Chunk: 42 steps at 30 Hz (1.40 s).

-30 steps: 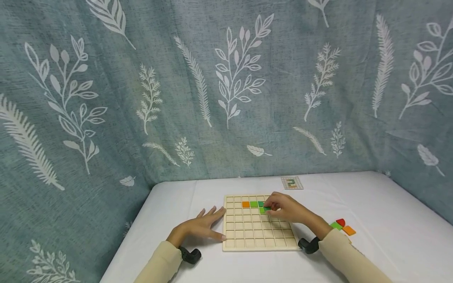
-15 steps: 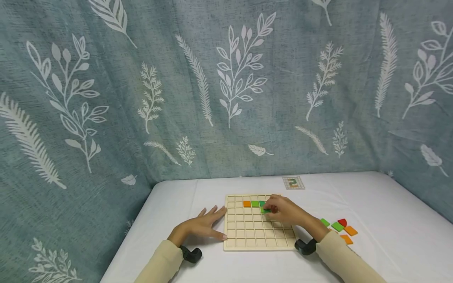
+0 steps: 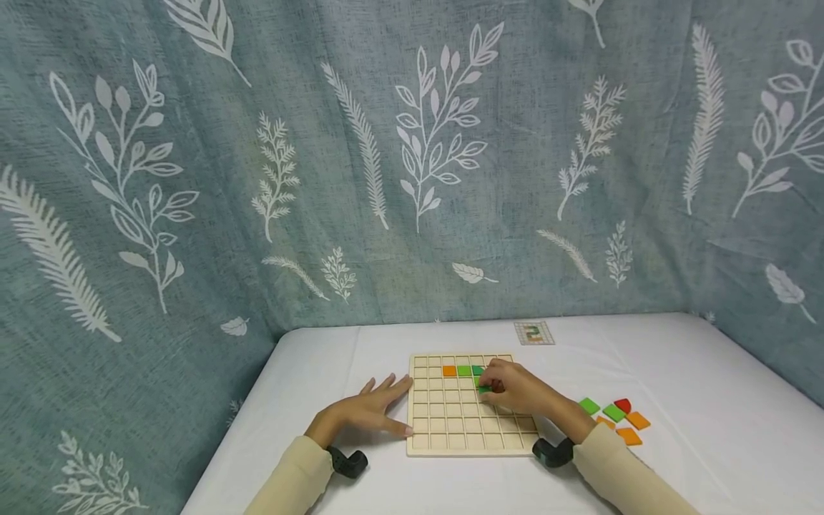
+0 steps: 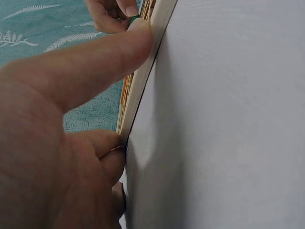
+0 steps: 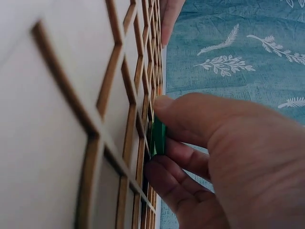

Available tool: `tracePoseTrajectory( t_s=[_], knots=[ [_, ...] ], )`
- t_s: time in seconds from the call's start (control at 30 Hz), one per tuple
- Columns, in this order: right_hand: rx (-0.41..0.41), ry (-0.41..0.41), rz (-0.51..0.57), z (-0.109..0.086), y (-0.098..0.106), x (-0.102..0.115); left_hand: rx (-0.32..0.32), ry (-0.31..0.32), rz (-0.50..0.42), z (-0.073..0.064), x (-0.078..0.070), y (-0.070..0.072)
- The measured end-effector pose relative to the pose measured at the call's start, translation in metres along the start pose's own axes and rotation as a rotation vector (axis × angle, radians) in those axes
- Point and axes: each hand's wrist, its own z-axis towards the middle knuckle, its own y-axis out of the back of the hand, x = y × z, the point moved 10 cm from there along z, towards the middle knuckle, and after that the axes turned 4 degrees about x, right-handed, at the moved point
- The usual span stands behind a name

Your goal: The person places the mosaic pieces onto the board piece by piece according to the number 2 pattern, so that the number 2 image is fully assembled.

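Observation:
A pale wooden grid board [image 3: 444, 422] lies on the white table. In one of its upper rows sit an orange tile [image 3: 449, 370], a light green tile [image 3: 464, 370] and a dark green piece [image 3: 477, 370], with another light green tile just below, partly covered by fingers. My right hand [image 3: 518, 387] pinches a dark green tile [image 5: 160, 136] between thumb and fingers, close over the grid just below that light green tile. With fingers spread, my left hand [image 3: 368, 412] touches the board's left edge; its thumb and fingertips show against the rim in the left wrist view.
To the right of the board lie several loose pieces, among them a red rounded piece [image 3: 622, 405], a green tile [image 3: 589, 405] and an orange tile [image 3: 638, 420]. A small pattern card [image 3: 534, 332] lies behind the board. A leaf-print curtain [image 3: 412, 179] hangs beyond the table.
My right hand has shifted slightly toward me with the dark green tile, from beside the lower light green tile to below it. My left hand stays at the board's edge.

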Motion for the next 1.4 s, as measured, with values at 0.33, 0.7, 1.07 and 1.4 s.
tracePoseTrajectory(
  t_s=[0.33,0.7,1.07,1.4],
  knots=[
    [-0.004,0.031,-0.047,0.0,-0.003,0.004,0.005,-0.009,-0.002,-0.001,-0.002,-0.002],
    [-0.026,0.002,-0.05,0.0,-0.001,0.005,0.002,-0.017,-0.014,0.0,0.0,-0.002],
    [-0.081,0.007,-0.077,0.0,0.004,0.007,0.001,-0.003,0.007,0.002,0.002,-0.001],
    [-0.054,0.043,-0.079,0.0,0.004,0.014,0.003,0.002,0.003,0.001,0.003,-0.001]
  ],
)
